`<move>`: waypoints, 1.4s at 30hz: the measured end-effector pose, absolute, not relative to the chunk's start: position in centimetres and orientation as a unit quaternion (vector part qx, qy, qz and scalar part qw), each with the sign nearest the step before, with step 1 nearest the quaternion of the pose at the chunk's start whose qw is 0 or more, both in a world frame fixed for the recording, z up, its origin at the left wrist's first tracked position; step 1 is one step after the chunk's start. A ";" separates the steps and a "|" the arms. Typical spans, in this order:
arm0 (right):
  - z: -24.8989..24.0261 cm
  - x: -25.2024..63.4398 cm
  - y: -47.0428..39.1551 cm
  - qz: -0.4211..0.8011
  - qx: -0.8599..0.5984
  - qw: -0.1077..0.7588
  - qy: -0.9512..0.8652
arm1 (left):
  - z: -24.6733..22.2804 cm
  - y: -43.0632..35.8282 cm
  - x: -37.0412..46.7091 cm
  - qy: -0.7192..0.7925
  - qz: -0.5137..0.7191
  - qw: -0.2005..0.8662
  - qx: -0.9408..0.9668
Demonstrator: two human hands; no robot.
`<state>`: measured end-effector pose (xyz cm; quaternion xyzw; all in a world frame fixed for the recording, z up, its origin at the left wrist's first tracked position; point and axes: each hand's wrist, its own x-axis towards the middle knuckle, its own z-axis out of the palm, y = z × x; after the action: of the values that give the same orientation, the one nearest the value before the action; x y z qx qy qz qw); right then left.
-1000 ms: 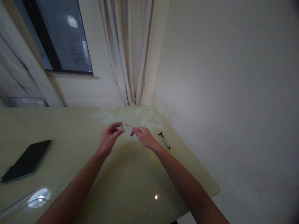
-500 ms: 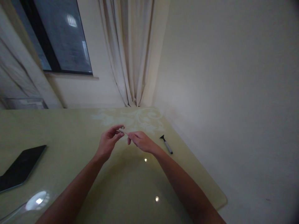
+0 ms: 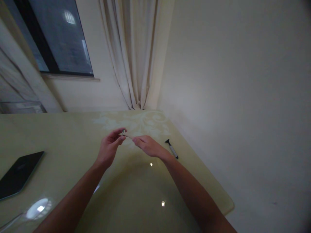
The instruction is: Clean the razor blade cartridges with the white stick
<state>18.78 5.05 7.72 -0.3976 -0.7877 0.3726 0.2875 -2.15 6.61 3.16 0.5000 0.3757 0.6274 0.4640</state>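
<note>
Above the far part of the table, my left hand (image 3: 108, 145) pinches a small pale-grey piece (image 3: 123, 132) between thumb and fingertips; it is too small to name. My right hand (image 3: 148, 145) is closed on a thin pale stick (image 3: 129, 137), whose far end reaches to the small piece. Whether the two touch I cannot make out. The stick's near end is hidden in my right fingers. To the right of that hand, a razor (image 3: 172, 150) with a black head and grey handle lies on the table.
A dark flat tablet or closed laptop (image 3: 21, 174) lies at the left of the glossy yellow-green table (image 3: 136, 197). Lamp reflections show on its surface. The wall (image 3: 230, 97) runs along the table's right edge, and curtains (image 3: 136, 58) hang behind it.
The small piece in my left hand has turned more upright, and more of the stick shows between my hands. My view has shifted slightly. The razor lies as before.
</note>
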 end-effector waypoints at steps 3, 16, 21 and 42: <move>7.9 19.0 5.0 0.354 -0.410 0.308 -0.782 | 3.5 6.5 -2.1 0.373 0.633 0.472 0.487; 7.5 18.5 5.5 0.414 -0.411 0.333 -0.741 | 3.5 6.4 -1.9 0.373 0.625 0.463 0.506; 7.3 18.6 5.3 0.402 -0.428 0.325 -0.741 | 4.2 6.2 -1.9 0.376 0.627 0.449 0.513; 8.1 18.1 4.2 0.355 -0.433 0.373 -0.740 | 4.7 5.6 -0.4 0.351 0.622 0.466 0.522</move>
<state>18.08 4.21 8.14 -0.4327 -0.7400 0.3551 0.3730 -0.39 5.64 4.73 0.5219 0.3513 0.6220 0.4661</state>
